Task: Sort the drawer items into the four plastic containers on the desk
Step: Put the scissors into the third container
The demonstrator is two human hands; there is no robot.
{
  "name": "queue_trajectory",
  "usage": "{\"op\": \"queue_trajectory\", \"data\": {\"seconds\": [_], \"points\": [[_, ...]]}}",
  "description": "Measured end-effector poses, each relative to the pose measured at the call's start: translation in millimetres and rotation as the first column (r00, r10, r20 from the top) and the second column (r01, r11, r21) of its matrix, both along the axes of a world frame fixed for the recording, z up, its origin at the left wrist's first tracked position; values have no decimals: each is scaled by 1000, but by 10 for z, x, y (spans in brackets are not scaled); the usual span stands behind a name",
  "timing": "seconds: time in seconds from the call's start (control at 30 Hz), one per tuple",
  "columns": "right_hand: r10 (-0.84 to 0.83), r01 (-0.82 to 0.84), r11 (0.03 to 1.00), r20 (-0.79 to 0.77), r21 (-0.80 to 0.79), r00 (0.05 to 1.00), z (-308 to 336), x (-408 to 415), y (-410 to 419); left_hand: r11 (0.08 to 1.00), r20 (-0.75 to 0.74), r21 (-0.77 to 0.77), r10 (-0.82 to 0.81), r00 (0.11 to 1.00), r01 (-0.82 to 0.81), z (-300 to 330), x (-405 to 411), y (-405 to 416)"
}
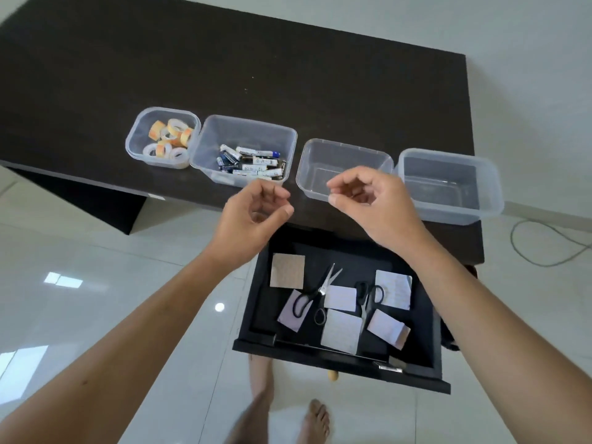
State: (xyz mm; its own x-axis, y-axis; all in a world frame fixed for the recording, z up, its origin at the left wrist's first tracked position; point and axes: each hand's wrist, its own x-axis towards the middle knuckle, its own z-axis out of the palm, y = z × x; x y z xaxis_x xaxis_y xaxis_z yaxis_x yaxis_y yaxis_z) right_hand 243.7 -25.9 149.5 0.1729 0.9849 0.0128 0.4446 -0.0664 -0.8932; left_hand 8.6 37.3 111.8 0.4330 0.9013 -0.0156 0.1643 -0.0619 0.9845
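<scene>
Above the open drawer (339, 312), both hands hover level with the tabletop (288, 75) edge. Left hand (253, 216): fingers loosely curled, thumb near the fingertips, nothing visible in the grip. Right hand (368, 200): same posture, grip empty as far as the view shows.

Four containers stand in a row near the front edge. Far-left tub (136, 149) holds tape rolls (168, 139). Second tub (205, 145) holds batteries (253, 161) (a marker or two may lie among them; too small to confirm). Third tub (307, 177) and fourth tub (493, 193) hold nothing visible.

Remaining in the drawer: two pairs of scissors, one at left (315, 294), blades parted, and one at right (370, 293), plus several paper squares (341, 331) lying flat, some tucked under the scissors.

Assessment: two categories appear sorted and two remain, so the task stands roughly at its midpoint. The step in hand is the transition to a new category, with both hands free.

Next move, as judged: reach down into the drawer and take the scissors by the handles, keeping clear of the parted blades, then place them in an empty tub. Lifting them first should free the papers beneath, which lie flush and will likely need a fingernail or a slide to the edge.
</scene>
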Motion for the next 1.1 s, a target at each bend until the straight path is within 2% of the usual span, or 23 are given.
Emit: {"op": "queue_trajectory", "data": {"seconds": [0.2, 0.3, 0.43, 0.57, 0.63, 0.8, 0.87, 1.1], "points": [[-35, 32, 988, -12, -153, 999, -524, 326, -883, 980, -203, -108, -184, 962, 165, -597, 271, -648], [-66, 65, 967, 6, -248, 998, -899, 457, -1197, 971, -273, -159, -215, 938, 176, -845, 403, -839], [-83, 114, 936, 104, -334, 991, -1388, 592, -1448, 954, -344, -223, -270, 899, 201, -1135, 527, -929], [-63, 136, 939, 228, -316, 972, -1690, 587, -1415, 967, -542, -71, -244, 804, 246, -1435, 621, -905], [-54, 140, 940, 268, -311, 962, -1798, 550, -1355, 966, -591, -27, -223, 775, 256, -1544, 642, -908], [-31, 186, 906, 378, -381, 925, -2034, 528, -1366, 953, -655, -23, -243, 716, 302, -1720, 613, -922], [-24, 184, 904, 383, -386, 923, -2056, 530, -1371, 951, -649, -11, -242, 721, 310, -1733, 601, -922], [-127, 190, 890, 177, -415, 976, -1847, 549, -1374, 967, -582, 31, -189, 791, 254, -1720, 579, -942]]}}
